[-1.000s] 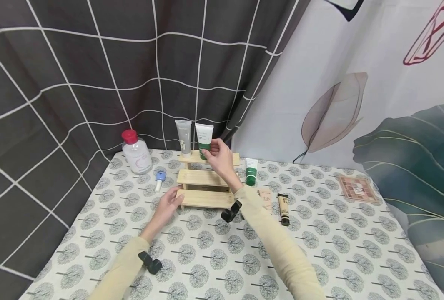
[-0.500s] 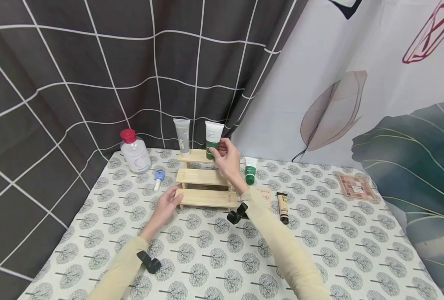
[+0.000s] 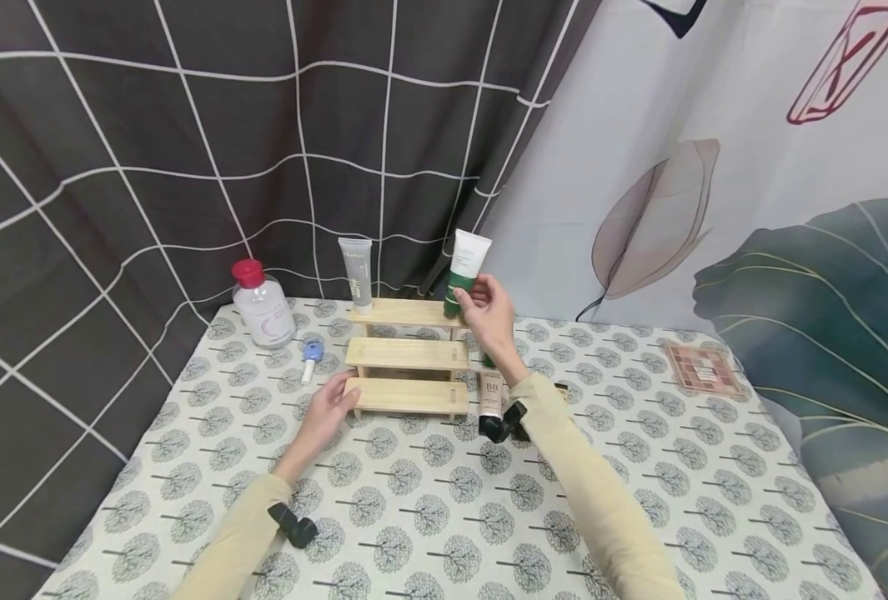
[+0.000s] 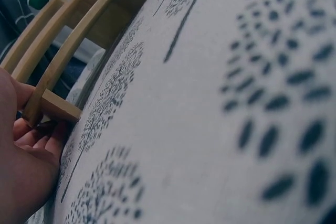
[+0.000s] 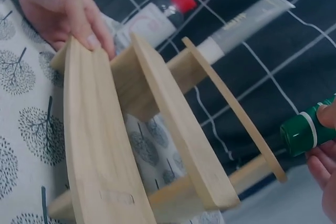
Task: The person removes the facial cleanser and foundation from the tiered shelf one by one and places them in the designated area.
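Note:
My right hand (image 3: pixel 491 315) pinches a green-and-white squeeze tube (image 3: pixel 469 255) by its green lower part, cap down and slightly tilted, at the right end of the top step. In the right wrist view the tube's green cap (image 5: pixel 299 135) is apart from the wood. A three-step wooden display stand (image 3: pixel 406 395) stands on the table. With thumb above and fingers below, my left hand (image 3: pixel 331 406) grips the left end of its lowest step, as the left wrist view also shows. A grey tube (image 3: pixel 358 275) stands cap down on the top step's left end.
Left of the stand are a red-capped clear bottle (image 3: pixel 265 310) and a small blue-and-white item (image 3: pixel 312 360). A BB tube (image 3: pixel 491 393) lies to its right. Another green tube and a black-and-beige tube are mostly hidden by my right arm. A pinkish palette (image 3: pixel 704 369) lies far right.
My right hand has carried the green-and-white tube rightward along the top step, tilting it a little. My left hand has kept its grip on the stand. The head view has shifted slightly.

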The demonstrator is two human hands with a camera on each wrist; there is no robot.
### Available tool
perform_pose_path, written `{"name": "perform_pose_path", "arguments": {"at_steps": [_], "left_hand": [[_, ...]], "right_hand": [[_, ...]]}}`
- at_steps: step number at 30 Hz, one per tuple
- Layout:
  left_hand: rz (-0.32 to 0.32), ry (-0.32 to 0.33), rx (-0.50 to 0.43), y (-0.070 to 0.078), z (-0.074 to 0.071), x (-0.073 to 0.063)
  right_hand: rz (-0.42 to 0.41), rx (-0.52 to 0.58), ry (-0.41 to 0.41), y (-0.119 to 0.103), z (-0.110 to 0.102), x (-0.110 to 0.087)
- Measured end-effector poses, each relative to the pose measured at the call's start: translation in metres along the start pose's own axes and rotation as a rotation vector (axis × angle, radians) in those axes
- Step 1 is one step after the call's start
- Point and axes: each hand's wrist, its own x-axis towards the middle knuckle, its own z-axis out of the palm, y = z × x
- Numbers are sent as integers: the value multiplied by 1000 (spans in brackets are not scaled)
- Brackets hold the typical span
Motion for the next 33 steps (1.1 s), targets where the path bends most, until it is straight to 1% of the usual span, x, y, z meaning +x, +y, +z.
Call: {"name": "perform_pose_path", "arguments": {"at_steps": [3, 5, 10, 13, 14, 19, 25, 27, 33], "left_hand": [[6, 3, -1, 1, -1, -1], [26, 3, 8, 1, 0, -1], [78, 22, 21, 1, 1, -2], [64, 20, 5, 2, 1, -1], [49, 12, -8, 2, 1, -1], [10, -1, -7, 0, -1, 1], [13, -8, -20, 0, -2, 3], [16, -11, -20, 1, -2, 3], [7, -10, -6, 0, -1, 2]], "right_hand": [[54, 21, 18, 2, -11, 2], [74, 23, 35, 4, -19, 4], [85, -7, 58, 12, -37, 8], [104, -28, 50, 16, -47, 8], [114, -36, 46, 17, -50, 8], [151, -75, 40, 23, -64, 7], [191, -124, 55, 32, -77, 6], [210, -168, 58, 37, -81, 5], [323, -266, 6, 50, -93, 0]]}}
